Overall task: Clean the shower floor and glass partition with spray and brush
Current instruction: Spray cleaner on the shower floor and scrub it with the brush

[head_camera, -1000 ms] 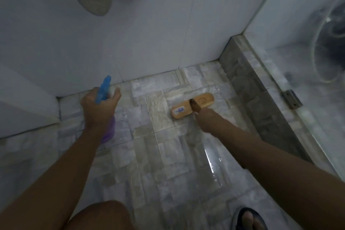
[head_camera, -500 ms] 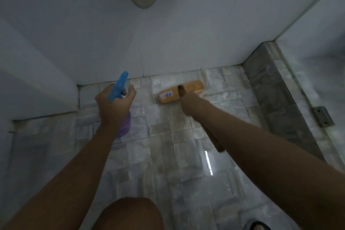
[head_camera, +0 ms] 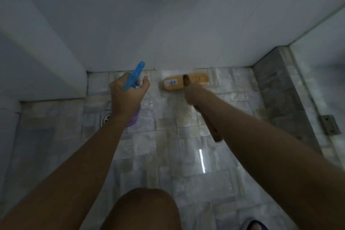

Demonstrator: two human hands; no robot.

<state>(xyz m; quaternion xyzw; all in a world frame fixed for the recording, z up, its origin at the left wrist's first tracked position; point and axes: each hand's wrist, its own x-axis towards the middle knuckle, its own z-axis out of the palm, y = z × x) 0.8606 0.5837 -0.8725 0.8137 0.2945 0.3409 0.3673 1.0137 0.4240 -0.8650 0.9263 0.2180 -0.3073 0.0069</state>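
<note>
Brush (head_camera: 185, 81) now lies at the far edge of the shower floor (head_camera: 164, 151), just beside the wall (head_camera: 168, 33), pushed there from mid-floor by the right hand (head_camera: 193, 93), fingers gripping its handle. Left hand (head_camera: 127, 97) fingers clasp the spray bottle (head_camera: 134, 76) (nozzle pointing far), so floor scrubbing seems underway.

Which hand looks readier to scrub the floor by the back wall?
Probably the right hand: it grips the brush, whose head sits at the wall. The left hand holds the spray bottle.
</note>
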